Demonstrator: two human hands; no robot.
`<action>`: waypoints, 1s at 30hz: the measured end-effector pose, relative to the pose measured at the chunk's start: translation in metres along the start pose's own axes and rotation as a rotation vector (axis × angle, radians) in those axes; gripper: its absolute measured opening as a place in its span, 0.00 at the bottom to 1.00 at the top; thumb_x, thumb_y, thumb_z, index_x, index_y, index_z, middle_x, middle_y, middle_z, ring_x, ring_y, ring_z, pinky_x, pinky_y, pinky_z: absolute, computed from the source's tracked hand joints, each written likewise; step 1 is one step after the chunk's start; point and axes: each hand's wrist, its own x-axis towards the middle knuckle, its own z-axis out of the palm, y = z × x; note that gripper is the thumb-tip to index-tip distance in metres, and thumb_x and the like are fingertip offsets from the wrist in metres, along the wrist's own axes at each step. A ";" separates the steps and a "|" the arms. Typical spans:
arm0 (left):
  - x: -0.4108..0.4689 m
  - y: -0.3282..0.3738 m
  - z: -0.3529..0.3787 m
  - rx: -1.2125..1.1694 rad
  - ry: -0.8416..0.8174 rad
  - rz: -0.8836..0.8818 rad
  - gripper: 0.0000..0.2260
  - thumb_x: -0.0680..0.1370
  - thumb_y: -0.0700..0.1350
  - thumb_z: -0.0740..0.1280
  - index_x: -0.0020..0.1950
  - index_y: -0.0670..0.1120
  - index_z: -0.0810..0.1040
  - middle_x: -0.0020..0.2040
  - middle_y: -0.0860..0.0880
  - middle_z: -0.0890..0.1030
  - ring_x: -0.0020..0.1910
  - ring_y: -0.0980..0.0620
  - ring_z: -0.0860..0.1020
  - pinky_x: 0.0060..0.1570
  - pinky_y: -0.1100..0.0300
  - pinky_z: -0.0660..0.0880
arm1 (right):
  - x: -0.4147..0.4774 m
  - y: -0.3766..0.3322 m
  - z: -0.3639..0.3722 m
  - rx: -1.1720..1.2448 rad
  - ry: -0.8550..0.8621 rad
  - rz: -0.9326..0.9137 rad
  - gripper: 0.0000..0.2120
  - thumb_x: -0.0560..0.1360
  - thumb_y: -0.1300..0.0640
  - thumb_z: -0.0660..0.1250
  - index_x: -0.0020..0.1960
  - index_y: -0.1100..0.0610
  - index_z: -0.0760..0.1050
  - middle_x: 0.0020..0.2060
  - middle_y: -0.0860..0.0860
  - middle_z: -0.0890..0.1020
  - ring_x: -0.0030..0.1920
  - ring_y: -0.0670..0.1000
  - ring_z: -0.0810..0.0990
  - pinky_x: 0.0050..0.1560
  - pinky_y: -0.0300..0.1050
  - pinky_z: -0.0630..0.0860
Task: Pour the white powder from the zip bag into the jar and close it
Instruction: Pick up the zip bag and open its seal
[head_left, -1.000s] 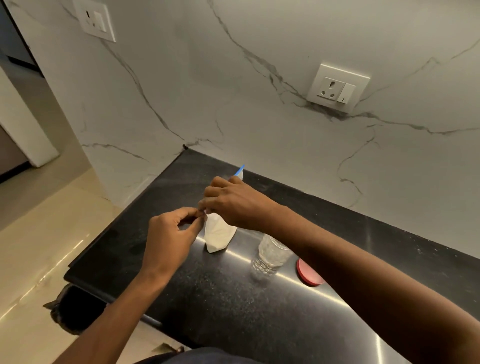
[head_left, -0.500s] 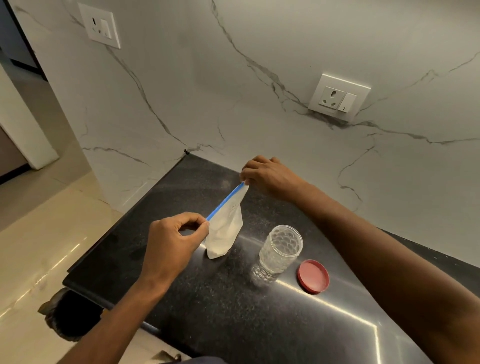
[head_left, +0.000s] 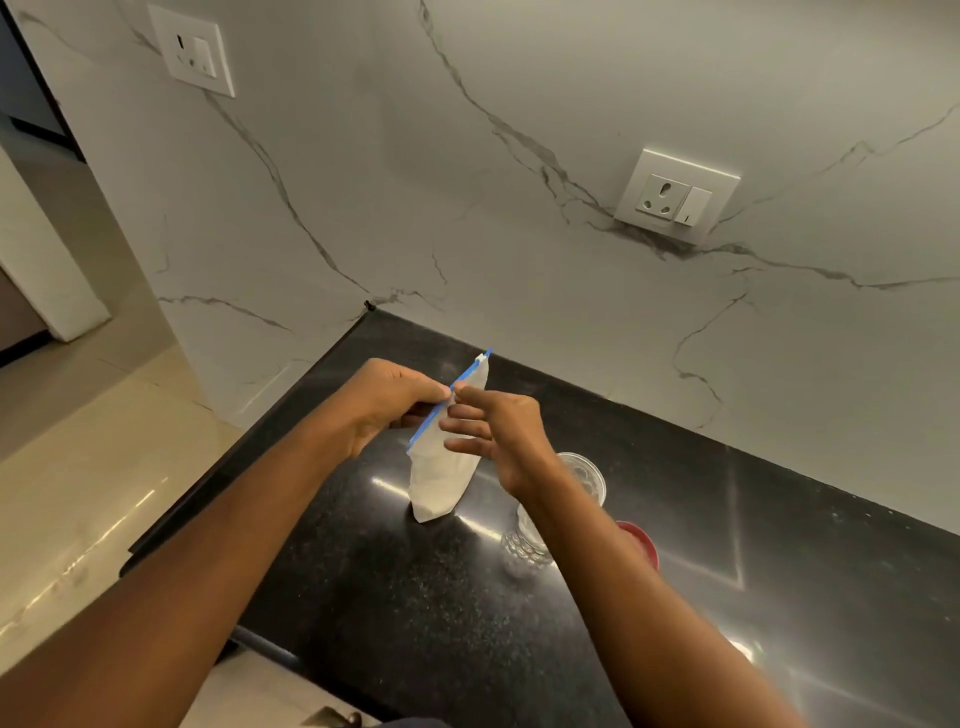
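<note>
A clear zip bag (head_left: 436, 483) with white powder in its lower half stands on the black counter (head_left: 415, 597), its blue zip strip running up and away. My left hand (head_left: 379, 402) pinches the strip from the left. My right hand (head_left: 498, 431) pinches it from the right with thumb and forefinger, the other fingers spread. A clear glass jar (head_left: 584, 478) stands lidless to the bag's right, partly behind my right forearm. Its red lid (head_left: 644, 545) lies flat on the counter beyond the jar, mostly hidden by the arm.
A marble wall rises behind the counter with a socket plate (head_left: 675, 197) at the right and another (head_left: 192, 49) at the upper left. The counter's left edge drops to a pale floor (head_left: 78, 467). A dark bin sits below the near corner.
My right hand came back from the far end of the zip strip to its middle, meeting my left hand, which shifted up to the strip. The bag stands more upright.
</note>
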 end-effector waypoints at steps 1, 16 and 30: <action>0.001 0.000 0.002 0.006 -0.012 0.003 0.07 0.79 0.43 0.75 0.49 0.40 0.89 0.46 0.42 0.89 0.49 0.44 0.88 0.46 0.57 0.84 | 0.001 0.001 0.002 0.027 0.009 0.005 0.15 0.79 0.54 0.73 0.60 0.63 0.82 0.47 0.61 0.89 0.43 0.57 0.90 0.42 0.50 0.86; 0.005 -0.011 -0.005 0.017 -0.045 0.049 0.03 0.77 0.41 0.77 0.49 0.45 0.90 0.42 0.48 0.90 0.44 0.50 0.89 0.42 0.62 0.84 | 0.009 0.008 -0.004 0.054 -0.152 -0.007 0.10 0.81 0.55 0.72 0.54 0.61 0.87 0.49 0.59 0.89 0.45 0.57 0.90 0.45 0.50 0.86; 0.006 -0.018 0.002 0.376 -0.022 0.183 0.11 0.82 0.46 0.69 0.40 0.52 0.83 0.40 0.51 0.84 0.40 0.55 0.82 0.39 0.61 0.78 | 0.004 0.012 0.000 0.193 -0.172 0.137 0.12 0.85 0.58 0.66 0.63 0.64 0.82 0.54 0.61 0.87 0.46 0.55 0.89 0.49 0.50 0.86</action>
